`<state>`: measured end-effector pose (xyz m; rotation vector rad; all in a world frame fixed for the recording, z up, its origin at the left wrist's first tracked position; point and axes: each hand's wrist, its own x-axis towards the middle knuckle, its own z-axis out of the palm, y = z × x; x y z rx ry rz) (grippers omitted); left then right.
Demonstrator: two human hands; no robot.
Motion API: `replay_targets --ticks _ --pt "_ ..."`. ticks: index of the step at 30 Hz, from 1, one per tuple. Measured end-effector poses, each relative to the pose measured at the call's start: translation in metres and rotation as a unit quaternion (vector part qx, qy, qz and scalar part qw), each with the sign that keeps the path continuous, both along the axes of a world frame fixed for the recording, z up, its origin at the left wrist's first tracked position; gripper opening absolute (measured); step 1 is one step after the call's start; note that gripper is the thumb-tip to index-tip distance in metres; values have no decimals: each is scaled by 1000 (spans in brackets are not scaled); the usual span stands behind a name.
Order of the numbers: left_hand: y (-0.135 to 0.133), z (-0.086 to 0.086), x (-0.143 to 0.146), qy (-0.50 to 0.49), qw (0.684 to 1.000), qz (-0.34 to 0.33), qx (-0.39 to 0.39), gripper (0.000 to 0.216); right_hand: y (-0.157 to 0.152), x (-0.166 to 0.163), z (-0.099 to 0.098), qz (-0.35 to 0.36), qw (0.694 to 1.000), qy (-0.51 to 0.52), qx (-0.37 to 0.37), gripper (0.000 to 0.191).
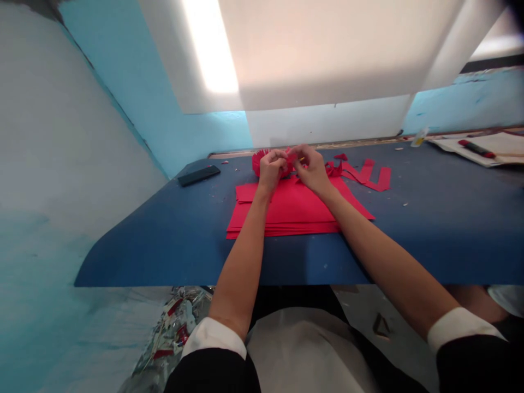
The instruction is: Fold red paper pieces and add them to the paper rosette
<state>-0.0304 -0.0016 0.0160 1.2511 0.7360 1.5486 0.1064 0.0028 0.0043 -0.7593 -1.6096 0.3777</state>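
Note:
My left hand (272,170) and my right hand (311,169) are close together above a stack of red paper sheets (305,210). Between the pinched fingertips of both hands is a small piece of red paper (291,157), partly hidden by the fingers. A round, fringed red paper piece (257,162) sits just behind my left hand; the hand covers part of it, and I cannot tell whether they touch. Crumpled red paper bits (334,168) lie right of my right hand. A smaller folded red sheet (244,193) rests on the stack's left side.
A black phone (198,176) lies on the blue tabletop (164,234) at left. Red paper strips (382,180) are on the right. Farther right are a small bottle (420,137) and a red-and-black marker (477,148) on papers. Scraps litter the floor (180,322) below.

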Motion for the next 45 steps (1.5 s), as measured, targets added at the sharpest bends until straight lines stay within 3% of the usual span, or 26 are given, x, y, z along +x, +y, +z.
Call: replay_targets --ticks 5,10,17,37,45 --pt "-3 6 0 -27 999 -19 -23 19 1 0 1 15 1000 12 3 18" --pt "-11 8 2 -31 999 -30 10 18 6 -1 0 8 997 72 4 27" --pt "-11 5 5 -1 998 24 62 21 8 -1 2 -2 996 95 5 36" --pt "-2 1 2 16 993 107 41 36 5 -5 -2 -33 995 93 4 24" --pt "-7 2 2 23 996 81 40 34 18 -1 -13 -30 995 93 3 29"
